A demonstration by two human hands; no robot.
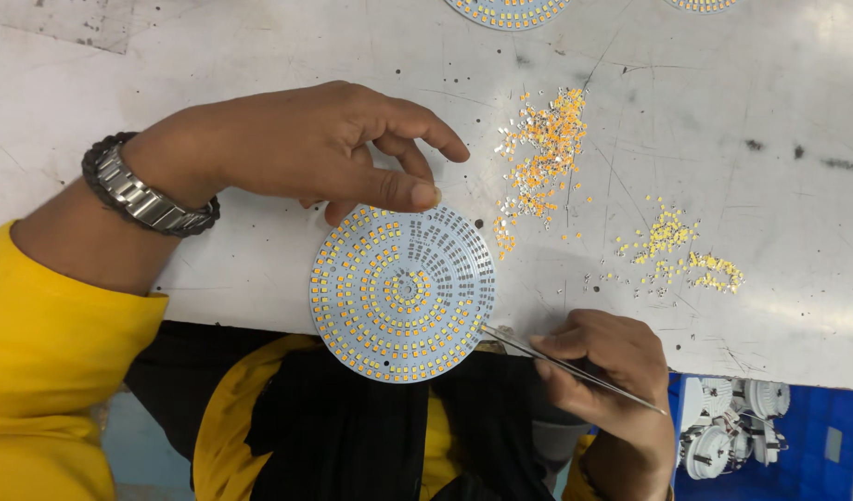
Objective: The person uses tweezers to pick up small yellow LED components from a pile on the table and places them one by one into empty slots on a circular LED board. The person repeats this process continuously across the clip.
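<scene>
Round LED board (pixel 403 293) lying flat at near edge of the worn grey table (pixel 259 278), lower rim hanging a bit over the edge. Mostly filled w/ orange and pale chips in rings; upper-right wedge showing bare dark pads.

Left hand (pixel 310 144) reaching in from left, thumb tip pressing the board's top rim, other fingers curled above, holding nothing else. Metal watch band (pixel 139 197) on wrist, yellow sleeve (pixel 55 371) behind.

Right hand (pixel 604 364) at lower right, pinching thin metal tweezers (pixel 565 365), tips just touching board's right rim. Can't tell if a chip sits betw. the tips, too small.

Loose pile of orange and silver chips (pixel 542 153) on table up right of board; smaller yellow scatter (pixel 681 252) further right. Blue crate (pixel 797 445) w/ white round housings (pixel 732 436) below the table edge. Two more boards cut off by the frame's top edge.
</scene>
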